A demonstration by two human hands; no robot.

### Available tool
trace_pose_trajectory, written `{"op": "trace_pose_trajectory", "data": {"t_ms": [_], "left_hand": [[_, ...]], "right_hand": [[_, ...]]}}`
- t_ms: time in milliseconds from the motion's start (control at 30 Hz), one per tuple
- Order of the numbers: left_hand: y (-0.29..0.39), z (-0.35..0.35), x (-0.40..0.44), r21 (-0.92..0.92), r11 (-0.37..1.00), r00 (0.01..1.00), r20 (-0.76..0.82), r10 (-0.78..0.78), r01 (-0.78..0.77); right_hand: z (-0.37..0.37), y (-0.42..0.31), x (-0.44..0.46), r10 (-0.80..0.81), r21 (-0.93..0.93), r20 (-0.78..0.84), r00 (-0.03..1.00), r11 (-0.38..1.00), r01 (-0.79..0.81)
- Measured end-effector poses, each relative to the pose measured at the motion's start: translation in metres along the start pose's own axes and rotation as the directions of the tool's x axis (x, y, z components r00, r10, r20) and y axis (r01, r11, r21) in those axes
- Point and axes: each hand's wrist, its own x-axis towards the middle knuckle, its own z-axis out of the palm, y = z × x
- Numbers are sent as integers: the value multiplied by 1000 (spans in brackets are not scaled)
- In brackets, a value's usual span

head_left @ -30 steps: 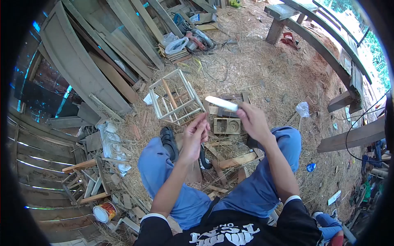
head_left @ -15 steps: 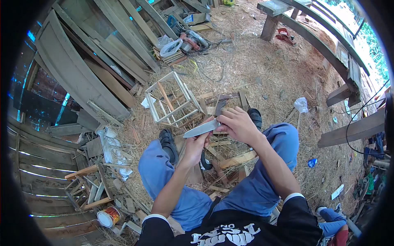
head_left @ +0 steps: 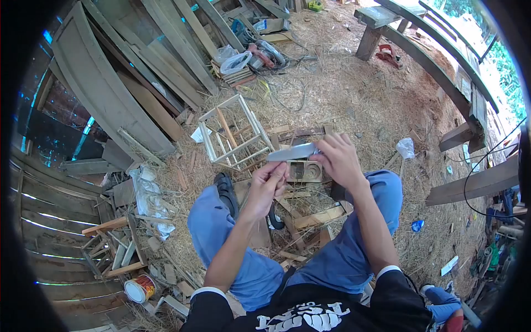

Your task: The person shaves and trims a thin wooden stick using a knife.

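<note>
My right hand (head_left: pixel 338 159) is wrapped round the handle of a knife (head_left: pixel 292 152), whose broad pale blade points left. The blade lies just over the fingertips of my left hand (head_left: pixel 265 187). Those left fingers are pinched together on something small that I cannot make out. Just beyond my left hand stands a small frame of thin wooden sticks (head_left: pixel 235 133). Below the knife, a wooden block with a round recess (head_left: pixel 306 171) rests on the ground.
Boards (head_left: pixel 105 83) lean at the upper left. Wood offcuts (head_left: pixel 319 217) lie between my legs. A wooden bench (head_left: pixel 431 61) stands at the upper right, a paint can (head_left: pixel 140 289) at the lower left. Part of another person (head_left: pixel 442 304) shows at the lower right.
The knife blade swung down left across my left fingers, then drew back slightly up and right. My left hand stayed nearly in place, still pinched.
</note>
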Motion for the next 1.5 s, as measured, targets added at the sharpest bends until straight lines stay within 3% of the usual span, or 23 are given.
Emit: {"op": "trace_pose_trajectory", "data": {"t_ms": [133,233,333,367,467,600,700,767,867,967,1100,1200,1300,1367,1467,1500], "left_hand": [[6,3,-12,65,997,999,23,-37,36],[-2,4,-20,49,994,994,47,-103,101],[-8,-3,-17,31,997,997,33,-68,67],[-8,-7,-16,42,998,999,22,-48,47],[-7,-9,-14,47,999,1000,-15,23,-22],[-7,-8,-8,57,997,996,-69,59,-55],[-14,-5,0,80,995,988,-135,75,-65],[-17,-4,4,139,987,978,-181,105,-81],[-18,-2,6,38,998,988,-140,58,-53],[-19,1,3,103,995,987,-157,35,-19],[-20,-2,-1,172,985,996,-79,30,-16],[-18,-1,-6,111,992,993,-114,-41,54],[-10,0,-10,54,995,997,-9,-79,80],[-6,5,-11,59,994,995,-37,-92,94],[3,9,-19,155,984,995,18,-96,92],[4,9,-22,199,976,994,52,-98,86]], "right_hand": [[1,25,-6,375,128,-184,909,926,-356],[-17,46,-5,536,109,-287,794,841,-529],[-15,37,-11,418,98,-260,871,908,-407],[-14,27,-16,472,113,-132,871,881,-460],[-3,12,-16,288,144,-67,955,950,-276],[-3,3,-5,265,182,-20,964,949,-257],[5,1,-4,194,213,-78,978,962,-173],[6,-7,-4,115,263,-42,992,960,-100],[17,-18,-4,-6,282,8,1000,959,4],[29,-25,-4,-89,272,26,996,959,79],[30,-19,-4,-84,259,81,993,964,61],[27,-17,-4,-112,249,69,991,964,91],[18,-18,-3,-139,198,64,988,972,124],[16,-17,-2,-155,187,62,986,972,141],[18,0,-2,-31,99,-131,991,994,44],[12,11,0,124,121,-161,979,987,-105]]}}
